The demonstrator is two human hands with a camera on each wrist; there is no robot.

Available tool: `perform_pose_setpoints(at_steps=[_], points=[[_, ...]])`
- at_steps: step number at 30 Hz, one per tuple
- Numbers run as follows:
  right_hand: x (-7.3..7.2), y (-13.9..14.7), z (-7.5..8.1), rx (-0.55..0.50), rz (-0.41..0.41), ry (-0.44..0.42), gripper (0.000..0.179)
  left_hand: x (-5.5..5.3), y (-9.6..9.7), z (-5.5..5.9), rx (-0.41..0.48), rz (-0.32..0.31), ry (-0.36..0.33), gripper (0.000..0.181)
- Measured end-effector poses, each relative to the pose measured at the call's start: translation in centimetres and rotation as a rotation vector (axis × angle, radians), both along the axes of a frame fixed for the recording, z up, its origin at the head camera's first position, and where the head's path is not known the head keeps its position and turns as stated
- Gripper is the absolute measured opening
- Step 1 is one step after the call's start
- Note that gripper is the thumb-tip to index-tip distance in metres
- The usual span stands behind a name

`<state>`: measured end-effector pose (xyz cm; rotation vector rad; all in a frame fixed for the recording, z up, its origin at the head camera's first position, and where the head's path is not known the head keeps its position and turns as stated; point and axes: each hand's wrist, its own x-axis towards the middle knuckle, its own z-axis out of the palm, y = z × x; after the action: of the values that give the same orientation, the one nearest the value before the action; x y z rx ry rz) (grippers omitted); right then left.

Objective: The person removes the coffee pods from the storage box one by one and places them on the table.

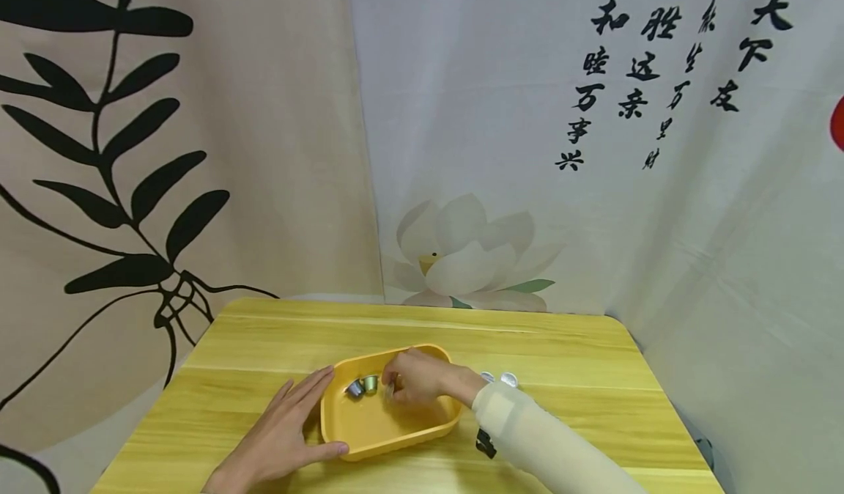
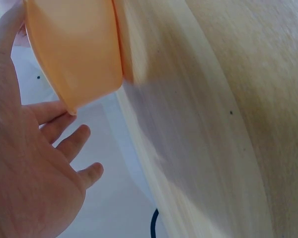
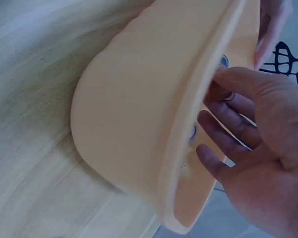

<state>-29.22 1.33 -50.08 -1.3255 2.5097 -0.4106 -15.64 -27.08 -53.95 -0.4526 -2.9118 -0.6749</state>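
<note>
A yellow plastic bin (image 1: pixel 422 441) stands on the wooden table. My left hand (image 1: pixel 283 428) holds its left end, thumb at the front rim and fingers at the back left corner; the left wrist view shows fingertips touching the rim of the bin (image 2: pixel 79 54). Inside lie a dark blue coffee capsule (image 1: pixel 355 389) and a green coffee capsule (image 1: pixel 371 384), side by side near the left end. My right hand (image 1: pixel 417 377) reaches into the bin. In the right wrist view, its thumb and forefinger pinch a brownish coffee capsule (image 3: pixel 219 93), mostly hidden by the fingers.
Two small round whitish objects (image 1: pixel 508 379) lie on the table (image 1: pixel 560 355) right of the bin, partly behind my right wrist. A small black object (image 1: pixel 485 444) shows beside the right forearm. Printed cloth (image 1: pixel 461 149) hangs behind the table.
</note>
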Motion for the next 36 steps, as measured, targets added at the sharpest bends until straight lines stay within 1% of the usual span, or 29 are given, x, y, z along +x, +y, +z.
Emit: perform_pose_setpoints(at_steps=[3,7,11,15,23,30,36], points=[[0.0,0.2,0.3,-0.034,-0.017,-0.026,0.030,0.0,0.0,0.1,0.002,0.001,-0.002,0.128],[-0.1,0.5,0.6,-0.094,-0.032,-0.070,0.029,0.1,0.0,0.1,0.003,0.007,-0.008,0.128],[-0.1,1.0,0.9,-0.158,-0.016,-0.109,0.027,0.1,0.0,0.0,0.006,0.009,-0.013,0.127],[0.1,1.5,1.3,-0.216,-0.003,-0.153,0.026,0.1,0.0,0.0,0.003,0.000,0.000,0.127],[0.5,2.2,1.8,-0.308,-0.039,-0.260,0.025,0.1,0.1,0.0,0.007,-0.001,-0.001,0.127],[0.7,3.1,2.1,-0.323,-0.036,-0.261,0.031,0.0,0.0,-0.1,0.015,-0.003,-0.001,0.126],[0.8,4.2,2.3,-0.333,-0.045,-0.262,0.035,-0.1,0.1,-0.1,0.002,-0.001,0.003,0.127]])
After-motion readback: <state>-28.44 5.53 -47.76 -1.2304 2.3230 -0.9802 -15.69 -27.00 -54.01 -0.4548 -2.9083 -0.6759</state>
